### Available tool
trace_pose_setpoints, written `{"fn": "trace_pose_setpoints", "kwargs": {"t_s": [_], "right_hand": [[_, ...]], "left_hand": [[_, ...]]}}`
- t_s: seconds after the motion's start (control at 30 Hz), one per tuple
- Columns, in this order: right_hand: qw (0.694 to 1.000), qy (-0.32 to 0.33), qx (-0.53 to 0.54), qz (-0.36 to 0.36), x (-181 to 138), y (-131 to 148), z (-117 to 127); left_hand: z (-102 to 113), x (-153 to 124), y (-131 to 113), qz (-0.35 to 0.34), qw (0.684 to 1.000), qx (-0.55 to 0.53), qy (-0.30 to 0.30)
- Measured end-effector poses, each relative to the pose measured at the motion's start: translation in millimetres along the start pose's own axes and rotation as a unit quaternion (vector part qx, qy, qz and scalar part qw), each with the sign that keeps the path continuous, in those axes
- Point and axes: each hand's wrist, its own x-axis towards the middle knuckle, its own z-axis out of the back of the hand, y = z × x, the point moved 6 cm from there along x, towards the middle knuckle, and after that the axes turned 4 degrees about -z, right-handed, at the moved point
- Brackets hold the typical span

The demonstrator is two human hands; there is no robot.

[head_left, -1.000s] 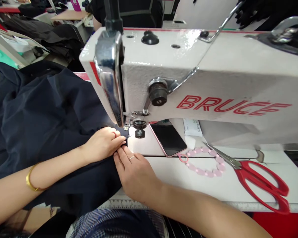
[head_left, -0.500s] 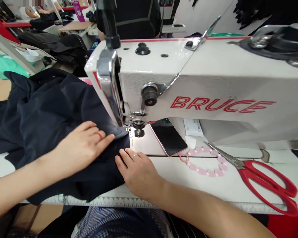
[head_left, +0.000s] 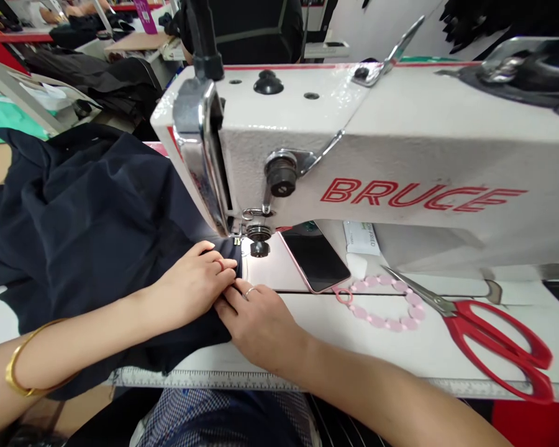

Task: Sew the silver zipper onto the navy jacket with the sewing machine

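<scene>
The left hand, which lay flat and spread on the fabric half a second ago, has drawn its fingers together and now pinches the fabric's edge just in front of the presser foot. The right hand has slid up to meet it: it lies flat, fingers stretched, its fingertips touching the left's on the same edge. It presses rather than grips. A gold bangle on the left wrist has come back into view.

The fabric is dark navy. It is heaped to the left of the machine, and its near edge runs under both hands to the foot. With both hands now closed in on that one spot, the edge looks to be held in line at the needle, not smoothed as before.

To the right on the desk, untouched, lie a phone, a pink chain and red scissors.
</scene>
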Motion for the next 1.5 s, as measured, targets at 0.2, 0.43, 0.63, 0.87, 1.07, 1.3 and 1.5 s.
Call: {"fn": "trace_pose_setpoints", "kwargs": {"t_s": [0.2,0.43,0.63,0.87,1.07,1.3,1.5], "right_hand": [[1.0,-0.011,-0.015,-0.015,7.1,-7.3,-2.2],[0.985,0.034,0.046,0.165,8.2,35.4,7.4],[0.997,0.062,-0.005,0.053,52.9,63.8,-8.2],[0.982,0.162,0.059,0.08,86.3,116.9,-17.2],[0.985,0.046,0.082,0.145,-30.3,109.3,-5.7],[0.999,-0.026,0.037,-0.02,-37.2,74.4,-18.3],[0.994,-0.045,0.088,0.046,-29.9,87.4,-15.5]], "left_hand": [[-3.6,10.2,12.5,0.016,0.998,0.059,0.028],[28.4,-37.1,32.0,0.104,0.977,0.164,0.085],[84.9,-65.1,57.9,0.173,0.932,0.294,0.123],[65.4,-45.2,14.7,0.17,0.944,0.268,0.085],[-6.9,-91.5,74.3,0.225,0.944,0.215,0.108],[43.0,-57.3,32.9,0.135,0.973,0.166,0.085],[8.8,-40.1,-52.3,0.079,0.987,0.012,0.142]]}}
